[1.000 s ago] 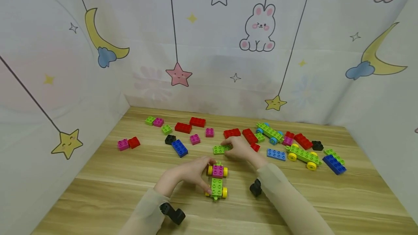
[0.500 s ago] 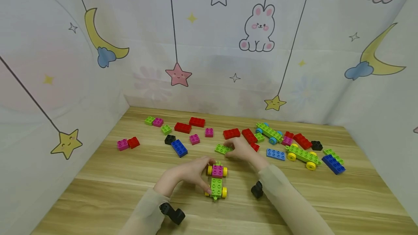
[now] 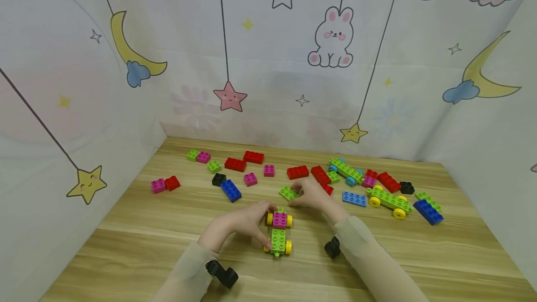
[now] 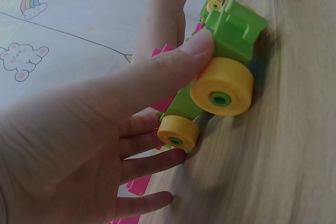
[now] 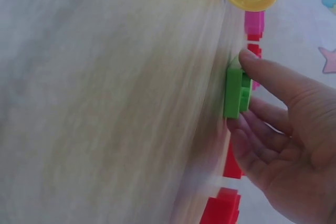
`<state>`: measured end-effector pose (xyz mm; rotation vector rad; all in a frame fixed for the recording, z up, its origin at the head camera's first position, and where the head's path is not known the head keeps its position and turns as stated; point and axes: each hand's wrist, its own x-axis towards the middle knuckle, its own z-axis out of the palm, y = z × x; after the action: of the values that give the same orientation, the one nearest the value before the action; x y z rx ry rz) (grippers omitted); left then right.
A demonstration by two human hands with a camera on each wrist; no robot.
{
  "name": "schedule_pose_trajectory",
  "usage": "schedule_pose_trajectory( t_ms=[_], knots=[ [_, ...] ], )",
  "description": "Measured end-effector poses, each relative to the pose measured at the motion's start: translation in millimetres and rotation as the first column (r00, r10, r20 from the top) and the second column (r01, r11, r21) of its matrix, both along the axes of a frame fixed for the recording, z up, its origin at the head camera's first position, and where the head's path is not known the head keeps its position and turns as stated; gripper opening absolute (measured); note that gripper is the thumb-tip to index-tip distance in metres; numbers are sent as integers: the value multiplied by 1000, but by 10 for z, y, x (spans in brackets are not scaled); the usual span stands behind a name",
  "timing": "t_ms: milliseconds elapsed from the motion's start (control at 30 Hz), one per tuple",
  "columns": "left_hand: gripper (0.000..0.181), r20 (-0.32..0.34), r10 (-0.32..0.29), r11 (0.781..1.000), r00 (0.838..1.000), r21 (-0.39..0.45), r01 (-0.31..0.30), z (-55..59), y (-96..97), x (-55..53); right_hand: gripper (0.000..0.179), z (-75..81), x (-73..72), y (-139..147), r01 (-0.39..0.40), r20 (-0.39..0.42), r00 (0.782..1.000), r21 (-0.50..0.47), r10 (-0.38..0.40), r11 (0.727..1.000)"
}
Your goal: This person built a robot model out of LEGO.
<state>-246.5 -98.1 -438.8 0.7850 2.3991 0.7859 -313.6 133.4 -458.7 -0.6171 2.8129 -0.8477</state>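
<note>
My left hand [image 3: 247,220] holds a green toy car base [image 3: 278,241] with yellow wheels, which stands lengthwise on the table. A magenta brick [image 3: 279,219] sits on the far end of the base. In the left wrist view the thumb presses its near end above a yellow wheel [image 4: 223,87], while the other fingers spread along the far side. Beyond the car, my right hand [image 3: 312,195] pinches a flat green brick [image 3: 287,193] between thumb and fingers. The right wrist view shows that green brick [image 5: 233,93] low at the tabletop, thumb at one end and fingers at the other.
Several loose bricks lie across the back of the table, among them a dark blue brick [image 3: 230,190] and a red brick [image 3: 298,172]. On the right are a yellow-wheeled base [image 3: 389,200], a blue-wheeled base [image 3: 346,170] and a light blue brick [image 3: 354,198]. Patterned cloth walls [image 3: 285,120] stand behind.
My right hand has shifted slightly to the right, and the green brick has turned from level to slanted. My left hand and the toy car have stayed put.
</note>
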Motion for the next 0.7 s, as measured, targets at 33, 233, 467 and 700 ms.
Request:
schedule_pose_trajectory(
  t_ms=[33,233,467,700],
  knots=[
    [89,-2,-2,1000,1000,0,2,-2,-1,-1,42,5,7,-1,2,2,1000,0,-2,1000],
    [89,-9,-7,1000,1000,2,7,-20,-7,-13,52,53,33,10,-15,13,1000,-2,15,1000],
    [89,-7,-5,1000,1000,1,5,-21,-16,-17,61,99,-15,62,-194,29,981,40,193,980],
    [88,-22,-17,1000,1000,-1,17,-8,-10,-5,71,56,-99,102,-297,46,954,34,295,954]
  ],
)
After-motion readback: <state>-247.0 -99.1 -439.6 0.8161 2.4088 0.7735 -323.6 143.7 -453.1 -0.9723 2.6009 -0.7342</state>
